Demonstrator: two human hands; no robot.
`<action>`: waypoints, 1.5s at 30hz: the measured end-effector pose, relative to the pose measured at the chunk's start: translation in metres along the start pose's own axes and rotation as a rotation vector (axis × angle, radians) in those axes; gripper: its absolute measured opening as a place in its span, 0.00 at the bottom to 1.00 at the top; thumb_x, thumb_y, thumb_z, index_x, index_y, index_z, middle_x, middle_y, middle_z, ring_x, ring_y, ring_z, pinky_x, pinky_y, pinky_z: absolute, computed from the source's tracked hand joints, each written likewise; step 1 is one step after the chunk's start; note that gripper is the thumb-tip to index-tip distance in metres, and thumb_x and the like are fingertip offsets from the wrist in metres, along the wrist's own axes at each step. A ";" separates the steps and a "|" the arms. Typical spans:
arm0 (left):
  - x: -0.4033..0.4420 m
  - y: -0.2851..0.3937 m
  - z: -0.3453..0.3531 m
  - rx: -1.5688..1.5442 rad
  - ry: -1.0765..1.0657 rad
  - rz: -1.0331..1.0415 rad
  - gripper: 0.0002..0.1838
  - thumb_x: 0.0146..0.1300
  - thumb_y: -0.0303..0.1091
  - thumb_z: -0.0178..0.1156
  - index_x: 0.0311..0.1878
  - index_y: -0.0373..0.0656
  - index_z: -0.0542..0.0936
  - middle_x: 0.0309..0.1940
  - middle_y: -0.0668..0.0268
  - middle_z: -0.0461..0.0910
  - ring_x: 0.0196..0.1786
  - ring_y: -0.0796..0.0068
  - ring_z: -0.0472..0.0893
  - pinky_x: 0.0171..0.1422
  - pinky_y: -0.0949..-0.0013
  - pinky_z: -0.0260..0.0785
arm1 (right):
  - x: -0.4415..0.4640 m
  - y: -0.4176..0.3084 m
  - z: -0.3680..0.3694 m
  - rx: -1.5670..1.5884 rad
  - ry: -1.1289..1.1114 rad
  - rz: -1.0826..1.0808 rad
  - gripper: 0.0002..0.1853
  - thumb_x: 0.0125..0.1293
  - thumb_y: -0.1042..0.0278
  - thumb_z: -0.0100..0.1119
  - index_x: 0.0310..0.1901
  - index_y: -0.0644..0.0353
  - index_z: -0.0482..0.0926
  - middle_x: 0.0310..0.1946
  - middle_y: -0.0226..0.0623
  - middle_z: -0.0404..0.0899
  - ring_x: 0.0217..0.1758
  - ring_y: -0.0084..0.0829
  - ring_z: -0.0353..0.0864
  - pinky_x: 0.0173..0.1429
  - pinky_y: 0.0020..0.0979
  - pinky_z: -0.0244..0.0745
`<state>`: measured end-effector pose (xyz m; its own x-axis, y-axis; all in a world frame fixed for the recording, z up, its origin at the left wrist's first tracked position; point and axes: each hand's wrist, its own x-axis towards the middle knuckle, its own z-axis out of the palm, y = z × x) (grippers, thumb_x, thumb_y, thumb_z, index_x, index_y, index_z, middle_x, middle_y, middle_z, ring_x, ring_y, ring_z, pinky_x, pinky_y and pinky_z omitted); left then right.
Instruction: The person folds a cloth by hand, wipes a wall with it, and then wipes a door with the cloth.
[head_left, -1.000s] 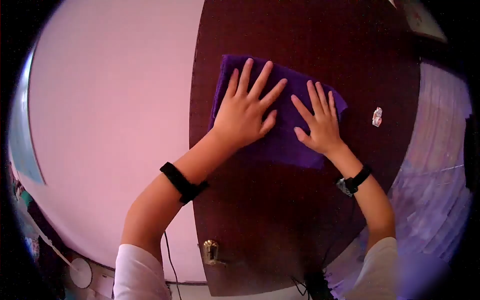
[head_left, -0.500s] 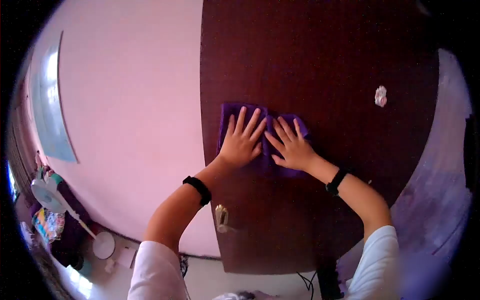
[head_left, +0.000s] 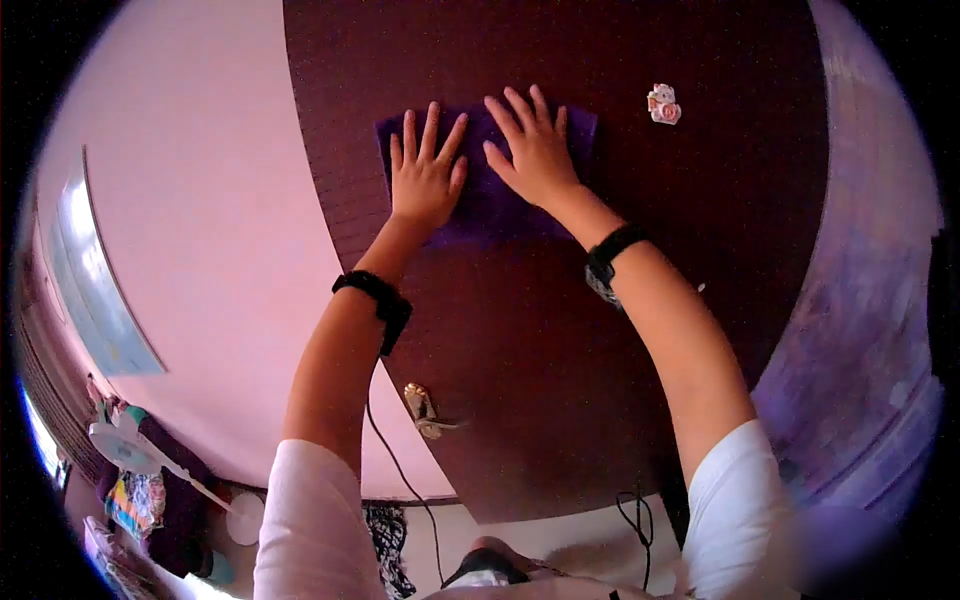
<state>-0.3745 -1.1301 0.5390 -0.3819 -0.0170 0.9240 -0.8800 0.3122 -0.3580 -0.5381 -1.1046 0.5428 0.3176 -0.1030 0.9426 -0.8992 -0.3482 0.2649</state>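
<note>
A purple cloth (head_left: 490, 210) lies spread against a dark brown door (head_left: 540, 380). My left hand (head_left: 425, 180) presses flat on the cloth's left part, its fingers spread and pointing up. On the right part rests my right hand (head_left: 538, 160), also flat with the fingers apart. Both hands touch the cloth without gripping it. Each wrist wears a black band. Below my left forearm sits a brass door handle (head_left: 425, 412). A small pale sticker (head_left: 663, 104) is on the door, right of the cloth.
Left of the door is a pink wall (head_left: 210, 200) with a framed panel (head_left: 100, 280). A white standing fan (head_left: 130, 445) is at the lower left beside colourful fabric (head_left: 135, 500). Black cables (head_left: 640, 520) hang near the door's bottom. A purplish wall (head_left: 870, 250) is on the right.
Both hands and the cloth have moved up the door, and the cloth now lies more spread out. The hands sit slightly further apart. The view has shifted and tilted.
</note>
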 end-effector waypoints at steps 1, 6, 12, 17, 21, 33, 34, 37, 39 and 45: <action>0.002 0.001 0.001 0.013 0.005 0.007 0.27 0.57 0.42 0.43 0.62 0.59 0.56 0.64 0.61 0.47 0.65 0.52 0.47 0.63 0.48 0.41 | 0.003 0.000 0.001 -0.037 0.012 0.048 0.28 0.55 0.57 0.49 0.58 0.51 0.58 0.62 0.38 0.48 0.65 0.46 0.44 0.61 0.58 0.40; -0.020 0.011 -0.002 0.012 -0.034 0.032 0.29 0.53 0.43 0.46 0.61 0.58 0.58 0.63 0.59 0.48 0.64 0.53 0.49 0.64 0.49 0.42 | -0.027 0.021 -0.001 -0.033 -0.022 -0.110 0.31 0.53 0.56 0.51 0.60 0.48 0.55 0.63 0.36 0.47 0.66 0.41 0.43 0.61 0.59 0.38; -0.057 0.023 0.006 -0.037 -0.065 -0.007 0.30 0.51 0.44 0.49 0.60 0.59 0.59 0.63 0.57 0.49 0.64 0.50 0.50 0.63 0.48 0.43 | -0.073 0.029 0.017 -0.045 -0.065 -0.239 0.29 0.52 0.59 0.53 0.58 0.45 0.59 0.62 0.33 0.48 0.65 0.37 0.45 0.61 0.57 0.41; -0.076 0.025 0.006 -0.070 -0.092 -0.018 0.30 0.51 0.44 0.48 0.61 0.60 0.58 0.63 0.57 0.49 0.64 0.50 0.49 0.63 0.47 0.43 | -0.096 0.009 0.017 -0.104 -0.110 -0.169 0.28 0.53 0.62 0.51 0.58 0.43 0.58 0.62 0.32 0.48 0.65 0.37 0.46 0.61 0.57 0.42; -0.090 0.020 0.009 -0.077 -0.179 -0.013 0.30 0.53 0.44 0.48 0.62 0.62 0.55 0.64 0.58 0.45 0.65 0.50 0.46 0.63 0.47 0.41 | -0.110 -0.009 0.025 -0.151 -0.151 -0.071 0.28 0.55 0.61 0.47 0.60 0.42 0.56 0.62 0.32 0.48 0.66 0.37 0.45 0.61 0.57 0.41; -0.034 -0.033 0.002 -0.016 -0.105 0.029 0.30 0.54 0.41 0.46 0.63 0.59 0.53 0.65 0.59 0.42 0.66 0.51 0.42 0.65 0.48 0.37 | -0.007 0.025 0.012 -0.073 -0.157 -0.515 0.30 0.51 0.59 0.50 0.59 0.42 0.57 0.61 0.29 0.52 0.65 0.31 0.48 0.65 0.47 0.43; -0.031 -0.030 0.004 -0.005 -0.036 -0.030 0.30 0.55 0.41 0.46 0.63 0.59 0.53 0.65 0.59 0.42 0.66 0.51 0.42 0.65 0.48 0.37 | -0.002 0.028 0.013 -0.098 -0.095 -0.487 0.30 0.51 0.59 0.50 0.59 0.42 0.57 0.61 0.29 0.53 0.65 0.31 0.49 0.65 0.47 0.43; -0.035 -0.030 -0.002 0.011 0.041 -0.058 0.30 0.53 0.41 0.46 0.62 0.58 0.55 0.64 0.58 0.46 0.65 0.50 0.46 0.64 0.48 0.39 | 0.003 0.022 0.011 -0.119 -0.025 -0.441 0.30 0.51 0.59 0.49 0.59 0.41 0.57 0.61 0.29 0.53 0.65 0.32 0.50 0.64 0.47 0.46; -0.038 -0.024 0.003 0.036 0.081 -0.080 0.30 0.52 0.42 0.47 0.61 0.58 0.57 0.63 0.56 0.49 0.64 0.49 0.49 0.63 0.47 0.42 | 0.001 0.023 0.013 -0.093 0.027 -0.423 0.29 0.51 0.59 0.50 0.58 0.41 0.58 0.61 0.29 0.54 0.64 0.33 0.51 0.63 0.48 0.47; -0.042 0.016 0.013 0.029 0.029 -0.142 0.32 0.55 0.40 0.46 0.64 0.56 0.50 0.64 0.56 0.42 0.65 0.49 0.43 0.63 0.45 0.38 | -0.012 0.020 0.020 -0.104 0.142 -0.219 0.28 0.51 0.60 0.51 0.57 0.43 0.60 0.60 0.30 0.55 0.63 0.37 0.52 0.63 0.48 0.47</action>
<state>-0.3762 -1.1369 0.4925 -0.2448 -0.0318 0.9690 -0.9326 0.2810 -0.2264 -0.5540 -1.1291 0.5329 0.4688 0.0986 0.8778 -0.8424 -0.2492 0.4778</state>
